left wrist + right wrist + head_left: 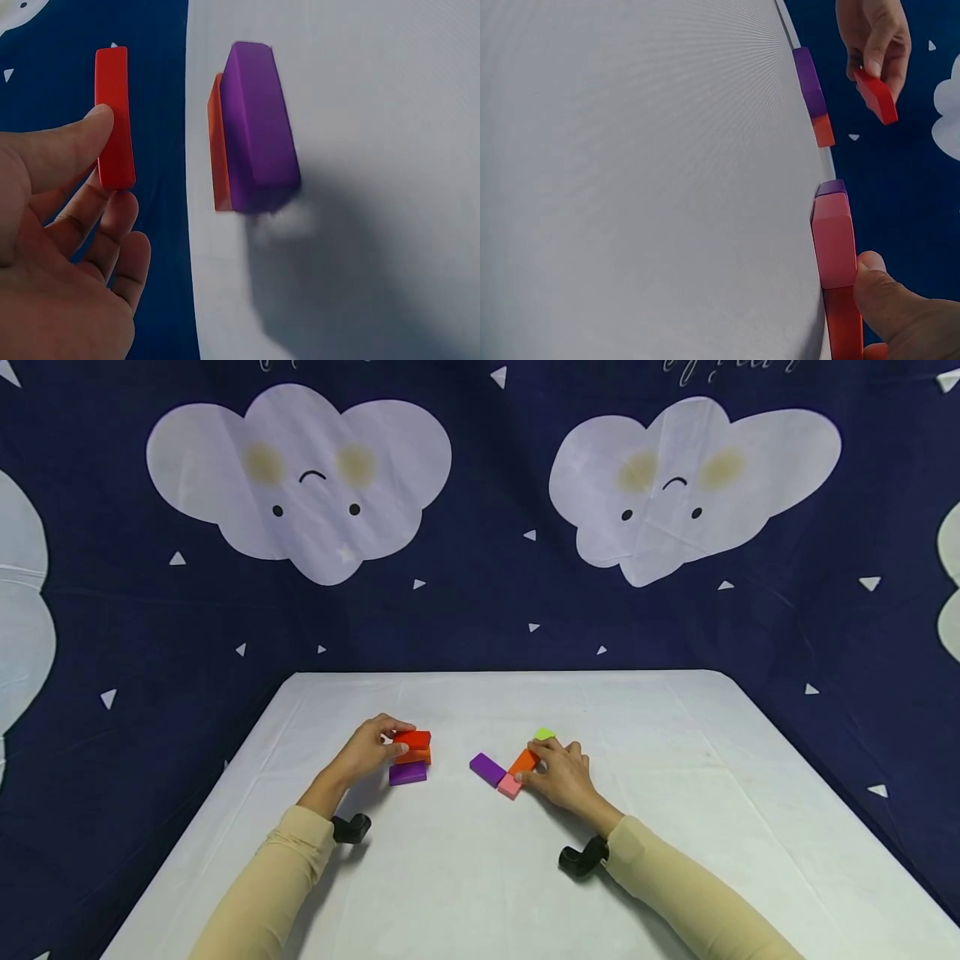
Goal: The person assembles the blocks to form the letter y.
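Observation:
My left hand pinches a red block between thumb and fingers, held in the air. Below it, an orange block lies against a purple block on the table. On the right side, my right hand grips an orange block, thumb at its near end and fingers at its far end. A pink block touches that near end, and a second purple block angles away to the left from it. Just beyond the right fingers shows a lime-green block, partly hidden.
All the blocks lie on a white-covered table. Behind the far table edge hangs a dark blue cloth with pale clouds and small triangles. Black wrist mounts sit low over the table by each sleeve.

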`<move>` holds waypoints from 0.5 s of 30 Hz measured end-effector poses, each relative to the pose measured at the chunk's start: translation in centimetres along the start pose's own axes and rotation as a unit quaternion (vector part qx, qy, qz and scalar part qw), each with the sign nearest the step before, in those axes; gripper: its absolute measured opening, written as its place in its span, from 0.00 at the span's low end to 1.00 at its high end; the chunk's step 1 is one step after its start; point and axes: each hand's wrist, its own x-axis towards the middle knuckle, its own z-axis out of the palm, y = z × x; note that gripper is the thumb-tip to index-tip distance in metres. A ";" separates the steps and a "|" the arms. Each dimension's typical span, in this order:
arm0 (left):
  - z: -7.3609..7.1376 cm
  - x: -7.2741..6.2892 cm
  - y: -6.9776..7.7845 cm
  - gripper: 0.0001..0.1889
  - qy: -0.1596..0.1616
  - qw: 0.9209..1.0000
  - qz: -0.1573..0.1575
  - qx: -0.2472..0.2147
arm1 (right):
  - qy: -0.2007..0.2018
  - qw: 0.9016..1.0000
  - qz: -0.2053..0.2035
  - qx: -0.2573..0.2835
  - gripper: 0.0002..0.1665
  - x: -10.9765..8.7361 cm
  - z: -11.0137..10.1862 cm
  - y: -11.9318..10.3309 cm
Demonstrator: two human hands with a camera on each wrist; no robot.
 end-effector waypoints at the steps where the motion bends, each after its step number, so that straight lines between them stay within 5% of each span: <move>1: 0.2 0.2 0.1 0.18 -0.003 1.000 -0.004 -0.001 | 0.000 1.000 0.000 0.000 0.40 0.0 0.0 0.0; 6: 0.9 1.3 0.7 0.17 -0.015 1.000 -0.009 0.003 | 0.000 1.000 0.000 -0.002 0.39 0.0 0.0 0.0; 15: 2.3 3.0 1.0 0.16 -0.034 0.998 0.038 0.040 | 0.002 1.000 -0.002 0.000 0.39 0.0 0.2 0.1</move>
